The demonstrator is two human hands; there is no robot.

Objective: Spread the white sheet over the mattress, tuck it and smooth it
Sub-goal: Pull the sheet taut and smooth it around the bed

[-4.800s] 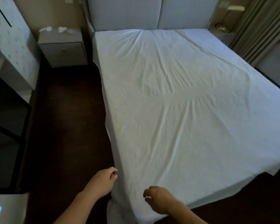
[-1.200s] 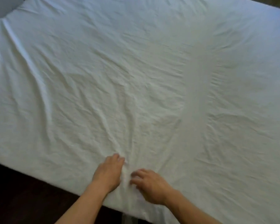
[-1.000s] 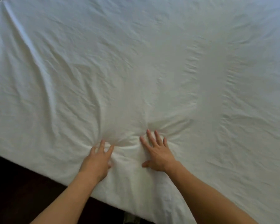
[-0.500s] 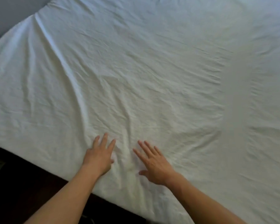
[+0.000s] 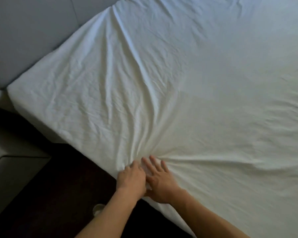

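Note:
The white sheet (image 5: pixel 187 86) covers the mattress and hangs over its near side edge. Long creases fan out across it from one spot near that edge. Both hands rest side by side on that spot. My right hand (image 5: pixel 159 180) lies flat on the sheet with its fingers spread. My left hand (image 5: pixel 132 177) touches it on the left at the mattress edge, fingers bent down into the fabric; whether it pinches the sheet is not visible. The sheet's corner by the headboard looks wrapped over the mattress.
A grey padded headboard (image 5: pixel 27 36) stands at the upper left. A grey nightstand (image 5: pixel 9 162) sits at the left by the bed. Dark floor (image 5: pixel 58 189) runs along the near side, with a small pale round object (image 5: pixel 98 208) on it.
My hands have drawn together from being spread apart and slid back to the mattress edge. The creases now bunch at my fingertips. My view has swung towards the headboard corner.

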